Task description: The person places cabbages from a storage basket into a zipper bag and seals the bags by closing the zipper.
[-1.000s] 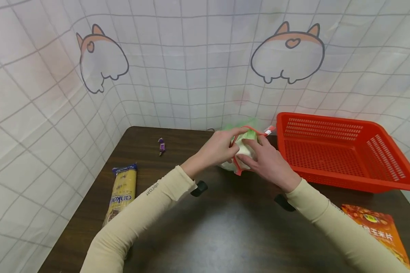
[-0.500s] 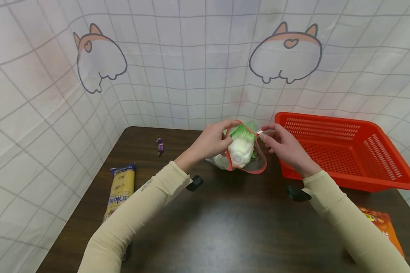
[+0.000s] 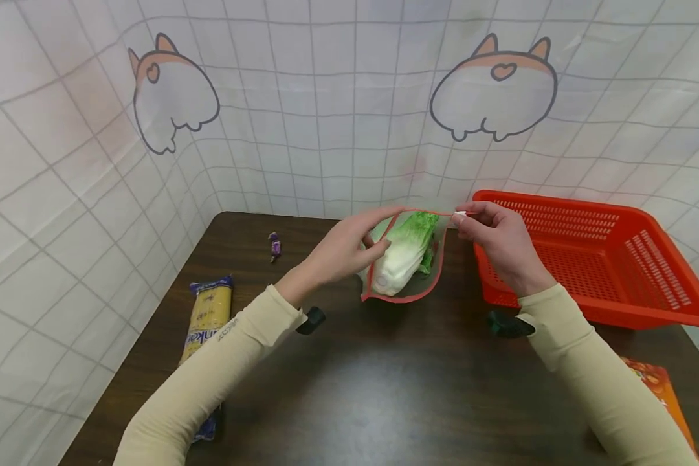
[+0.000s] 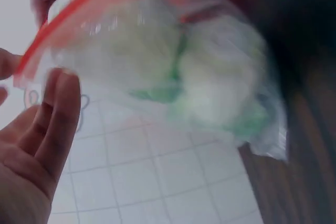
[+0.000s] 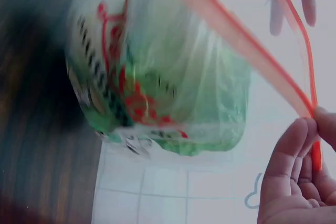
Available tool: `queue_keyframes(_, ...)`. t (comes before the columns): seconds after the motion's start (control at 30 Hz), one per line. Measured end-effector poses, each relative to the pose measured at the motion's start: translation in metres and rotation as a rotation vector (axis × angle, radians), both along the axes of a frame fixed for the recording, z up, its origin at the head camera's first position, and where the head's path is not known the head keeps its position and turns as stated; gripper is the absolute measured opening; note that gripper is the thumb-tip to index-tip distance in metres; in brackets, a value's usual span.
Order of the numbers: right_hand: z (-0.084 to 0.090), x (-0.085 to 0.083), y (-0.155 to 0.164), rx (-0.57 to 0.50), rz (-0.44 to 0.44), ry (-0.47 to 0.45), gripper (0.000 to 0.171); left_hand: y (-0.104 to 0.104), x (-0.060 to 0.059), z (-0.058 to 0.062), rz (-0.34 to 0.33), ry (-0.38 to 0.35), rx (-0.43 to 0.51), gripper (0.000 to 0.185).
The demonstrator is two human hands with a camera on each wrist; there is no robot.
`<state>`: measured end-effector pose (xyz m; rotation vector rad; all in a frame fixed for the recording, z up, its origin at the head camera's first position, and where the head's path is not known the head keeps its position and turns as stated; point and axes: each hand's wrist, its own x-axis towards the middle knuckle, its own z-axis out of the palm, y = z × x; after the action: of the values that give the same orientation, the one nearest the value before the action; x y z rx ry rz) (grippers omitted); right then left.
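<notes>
Inspecting the clear plastic, red-rimmed bag (image 3: 397, 299), we find it between the left hand (image 3: 346, 246), extended fingers touching its rim, and the right hand (image 3: 503, 244), pinching the rim's right end; the white-and-green leafy cabbage (image 3: 403, 255) inside slants near-left to far-right, nearer the left hand.

clear plastic bag (image 4: 121, 59), glossy wood-grain table (image 3: 378, 382)

In front of me hangs a white cloth (image 3: 326, 129) printed with a grey grid and two cartoon corgi rumps (image 3: 494, 94); on my left it turns a corner. Below, my dark wood-grain tabletop (image 3: 303, 414) catches a pale patch of light (image 3: 373, 388).
</notes>
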<state>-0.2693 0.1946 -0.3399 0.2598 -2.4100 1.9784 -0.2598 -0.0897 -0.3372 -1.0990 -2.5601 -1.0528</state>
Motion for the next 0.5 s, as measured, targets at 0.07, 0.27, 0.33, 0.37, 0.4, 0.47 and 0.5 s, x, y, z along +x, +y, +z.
queue_keyframes(0.07, 0.002, 0.001, -0.001, -0.015, -0.013, 0.021, 0.037, -0.005, 0.009, -0.011, 0.020, 0.036, 0.004, 0.056)
queue_keyframes(0.27, 0.007, 0.007, -0.013, -0.001, -0.031, 0.078, 0.032, -0.018, 0.044, -0.049, 0.202, 0.122, -0.114, 0.047)
queue_keyframes(0.33, 0.008, 0.008, -0.017, 0.005, -0.034, 0.092, 0.031, -0.021, 0.054, -0.058, 0.234, 0.144, -0.163, 0.051)
queue_keyframes(0.37, 0.009, 0.008, -0.018, 0.008, -0.036, 0.097, 0.031, -0.023, 0.057, -0.062, 0.245, 0.158, -0.190, 0.053)
queue_keyframes(0.4, 0.010, 0.008, -0.019, 0.010, -0.038, 0.100, 0.031, -0.024, 0.060, -0.066, 0.247, 0.169, -0.217, 0.054)
queue_keyframes(0.47, 0.010, 0.009, -0.019, 0.018, -0.051, 0.102, 0.032, -0.025, 0.064, -0.074, 0.229, 0.184, -0.262, 0.050)
queue_keyframes(0.5, 0.010, 0.009, -0.019, 0.020, -0.056, 0.099, 0.032, -0.025, 0.066, -0.078, 0.218, 0.188, -0.285, 0.047)
